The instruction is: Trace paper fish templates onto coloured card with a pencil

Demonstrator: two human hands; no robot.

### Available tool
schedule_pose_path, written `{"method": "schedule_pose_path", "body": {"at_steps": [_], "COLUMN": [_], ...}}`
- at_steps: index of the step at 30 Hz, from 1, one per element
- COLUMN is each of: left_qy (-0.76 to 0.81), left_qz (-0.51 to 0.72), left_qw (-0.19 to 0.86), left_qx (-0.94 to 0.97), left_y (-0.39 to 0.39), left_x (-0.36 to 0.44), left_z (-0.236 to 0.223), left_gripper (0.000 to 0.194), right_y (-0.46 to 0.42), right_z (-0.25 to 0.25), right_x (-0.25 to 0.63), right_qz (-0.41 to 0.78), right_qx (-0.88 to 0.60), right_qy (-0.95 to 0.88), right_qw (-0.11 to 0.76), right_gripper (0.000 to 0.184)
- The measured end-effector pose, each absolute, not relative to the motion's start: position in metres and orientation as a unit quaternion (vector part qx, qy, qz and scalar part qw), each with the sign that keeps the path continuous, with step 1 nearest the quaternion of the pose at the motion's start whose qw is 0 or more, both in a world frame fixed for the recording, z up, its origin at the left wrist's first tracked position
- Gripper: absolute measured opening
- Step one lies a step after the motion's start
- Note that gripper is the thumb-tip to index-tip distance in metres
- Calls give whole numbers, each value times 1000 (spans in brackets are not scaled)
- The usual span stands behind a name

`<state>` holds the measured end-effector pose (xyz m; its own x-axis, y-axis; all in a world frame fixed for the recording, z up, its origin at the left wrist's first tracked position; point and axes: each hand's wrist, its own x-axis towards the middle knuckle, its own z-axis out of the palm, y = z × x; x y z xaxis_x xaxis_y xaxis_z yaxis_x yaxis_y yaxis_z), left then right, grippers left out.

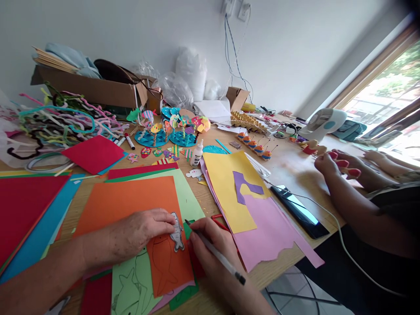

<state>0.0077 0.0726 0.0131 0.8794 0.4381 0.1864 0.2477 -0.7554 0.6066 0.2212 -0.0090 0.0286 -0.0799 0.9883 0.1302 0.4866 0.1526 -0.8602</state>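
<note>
My right hand (213, 245) grips a pen (215, 251) with a clear barrel and dark cap end. The pen's tip is close to a grey paper fish cutout (177, 234) lying on orange paper (131, 194). From the left, my left hand (142, 229) lies over that paper with its fingers stretched out, fingertips resting on the cutout's edge. Below the cutout, a drawn fish outline (164, 267) shows on the orange paper. Light green paper (131, 286) beneath it carries more pencil or pen outlines. Red scissors (221, 222) are partly hidden behind my right hand.
Yellow paper (226, 183) and pink paper (262, 232) lie on the right, beside a phone (298, 212). A glue bottle (197, 153) stands behind. Pipe cleaners (65, 118) heap at the left. Another person's hand (328, 164) holds red-and-cream pieces at the right.
</note>
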Motion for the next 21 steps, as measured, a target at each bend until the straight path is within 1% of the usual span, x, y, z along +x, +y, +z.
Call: {"method": "schedule_pose_path", "body": {"at_steps": [3, 6, 12, 21], "left_qy": [179, 191, 205, 201], "left_qz": [163, 154, 148, 156], "left_qw": [284, 248, 198, 212], "left_qx": [928, 937, 947, 944], "left_y": [70, 67, 63, 64], "left_x": [10, 11, 12, 13], "left_z": [13, 14, 12, 11], "left_gripper": [42, 39, 37, 37], "right_y": [-2, 4, 9, 9], "right_z": [32, 32, 35, 32], "right_x": [223, 222, 217, 217], "right_qz": [358, 379, 384, 384], "right_qx": [-575, -593, -609, -605], "right_qy": [-636, -621, -615, -614], "right_qw": [370, 345, 322, 331], "right_gripper": [10, 9, 11, 13]}}
